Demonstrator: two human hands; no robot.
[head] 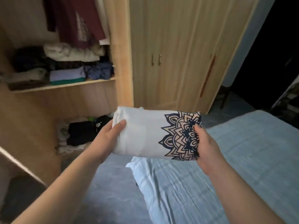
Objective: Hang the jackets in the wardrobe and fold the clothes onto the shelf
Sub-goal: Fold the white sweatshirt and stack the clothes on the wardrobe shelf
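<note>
A folded white garment (144, 135) with a dark blue mandala print on its right end is held in the air between the bed and the open wardrobe. My left hand (108, 135) grips its left end, thumb on top. My right hand (205, 143) grips the printed right end, thumb over the pattern. The wardrobe shelf (64, 85) at upper left carries stacks of folded clothes. Dark red garments (77, 21) hang above that shelf.
A lower wardrobe compartment (77, 133) holds more piled clothes, black and white. An open wardrobe door edge (21, 167) juts in at lower left. Closed wardrobe doors (174, 59) stand straight ahead. The bed with a light blue sheet (226, 167) fills the lower right.
</note>
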